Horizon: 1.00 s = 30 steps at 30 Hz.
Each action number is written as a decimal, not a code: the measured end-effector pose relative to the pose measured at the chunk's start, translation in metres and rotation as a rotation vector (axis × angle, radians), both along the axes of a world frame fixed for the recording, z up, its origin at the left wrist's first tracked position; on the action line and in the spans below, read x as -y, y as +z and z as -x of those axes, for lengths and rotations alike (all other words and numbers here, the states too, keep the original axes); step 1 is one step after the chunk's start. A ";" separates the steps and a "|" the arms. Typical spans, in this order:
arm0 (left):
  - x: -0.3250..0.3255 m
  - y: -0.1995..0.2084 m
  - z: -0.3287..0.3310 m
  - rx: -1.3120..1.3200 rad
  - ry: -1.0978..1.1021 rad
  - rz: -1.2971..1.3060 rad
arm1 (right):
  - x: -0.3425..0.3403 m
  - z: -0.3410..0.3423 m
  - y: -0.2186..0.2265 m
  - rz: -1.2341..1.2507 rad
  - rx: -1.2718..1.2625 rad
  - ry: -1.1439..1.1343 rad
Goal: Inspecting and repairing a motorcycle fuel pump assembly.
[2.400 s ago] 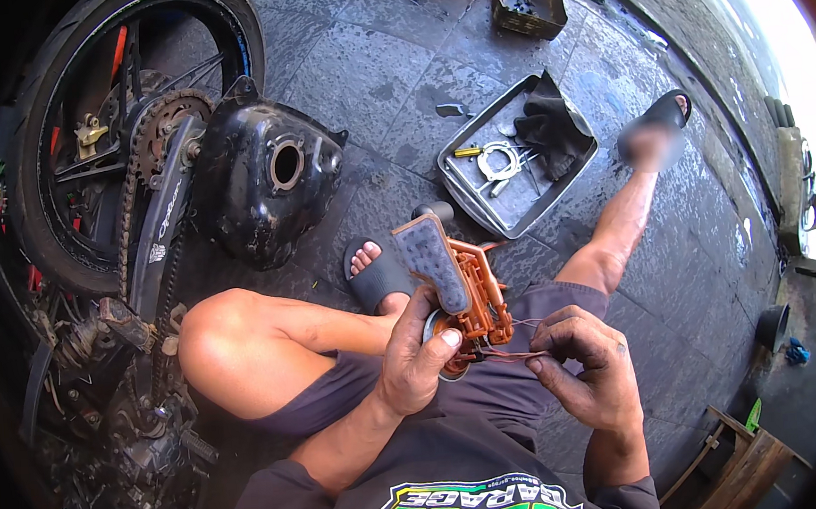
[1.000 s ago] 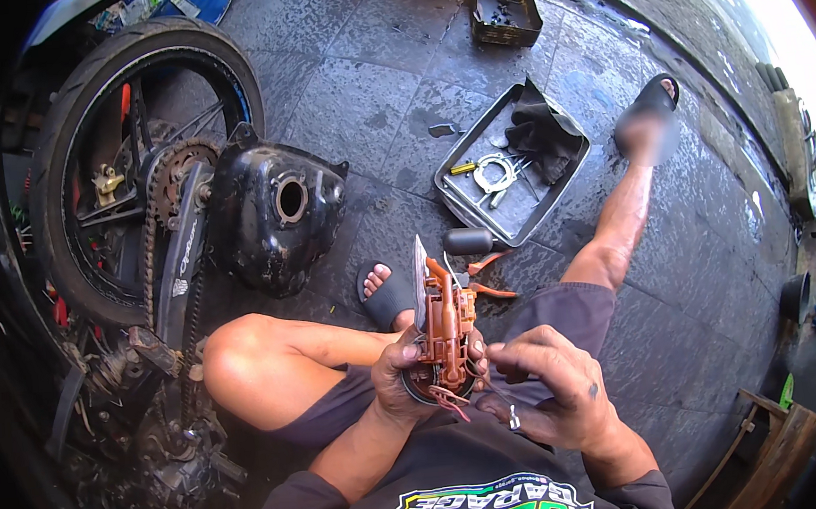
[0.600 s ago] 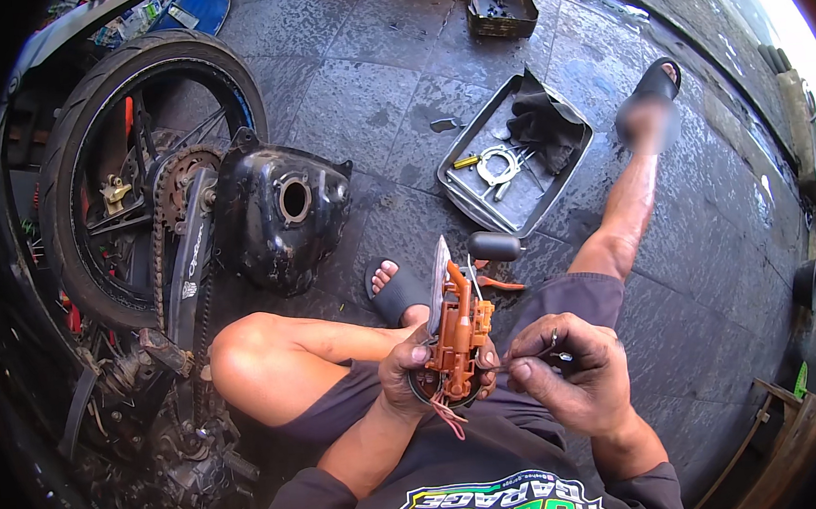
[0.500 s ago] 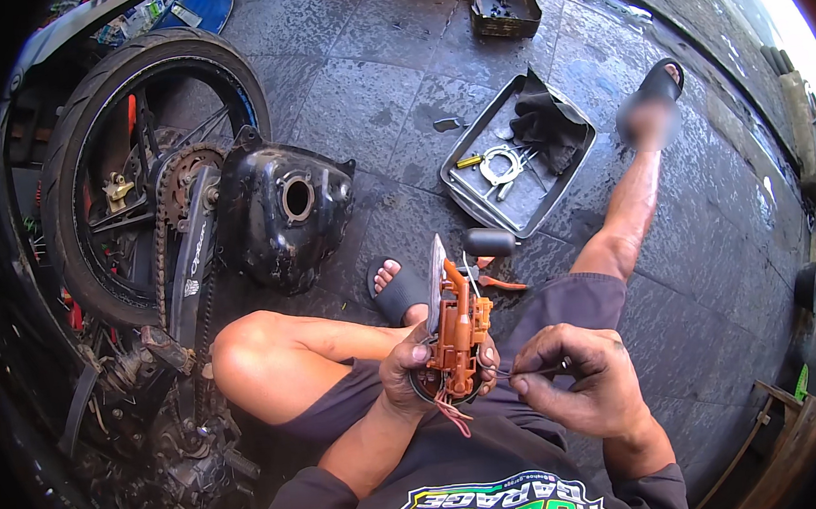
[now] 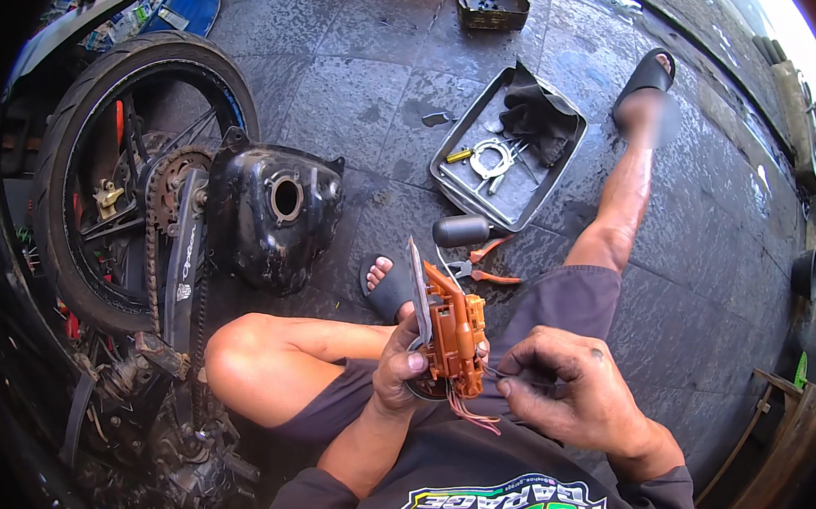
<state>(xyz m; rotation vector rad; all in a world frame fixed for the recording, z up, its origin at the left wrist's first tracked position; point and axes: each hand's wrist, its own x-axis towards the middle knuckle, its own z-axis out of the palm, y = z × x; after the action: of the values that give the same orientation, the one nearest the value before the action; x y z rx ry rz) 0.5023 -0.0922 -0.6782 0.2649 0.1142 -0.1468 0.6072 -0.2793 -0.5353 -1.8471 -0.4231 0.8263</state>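
An orange-brown fuel pump assembly [image 5: 454, 332] stands upright over my lap, gripped by my left hand [image 5: 397, 367] around its round base. A black cylindrical float [image 5: 460, 230] reaches out past its top on a thin rod. Reddish wires [image 5: 474, 414] hang loose below the pump. Close to the pump's right side, my right hand [image 5: 573, 377] is closed in a pinch on a thin wire-like piece [image 5: 495, 372]. One end of that piece points to the pump; its exact kind is too small to tell. Orange-handled pliers [image 5: 493, 275] lie on the floor just beyond.
A black fuel tank [image 5: 282, 211] with a round opening sits to the left, beside a motorcycle wheel [image 5: 62, 184] with chain and sprocket. Ahead, a grey tray [image 5: 548, 197] holds a ring, a yellow-handled tool and dark cloth. Farther off is a dark box [image 5: 493, 12].
The pump has turned slightly in my left hand, and its float has swung left, showing more of the pliers. My right hand stays pinched close beside it. The view has shifted a little.
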 end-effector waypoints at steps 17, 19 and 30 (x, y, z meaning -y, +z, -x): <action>0.003 0.029 -0.007 -0.106 -0.128 -0.186 | 0.010 0.007 -0.032 -0.334 -0.102 -0.236; 0.000 0.023 -0.004 -0.107 -0.173 -0.159 | 0.009 0.009 -0.026 -0.380 -0.438 -0.365; 0.014 0.014 0.012 -0.188 -0.331 0.043 | 0.005 0.019 -0.041 -0.385 -0.255 -0.331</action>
<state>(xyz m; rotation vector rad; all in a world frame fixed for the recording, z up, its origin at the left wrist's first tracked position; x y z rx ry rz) 0.4905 -0.1062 -0.6647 0.2255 0.2532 -0.5032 0.5885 -0.2838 -0.5766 -1.3849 -0.0986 0.6849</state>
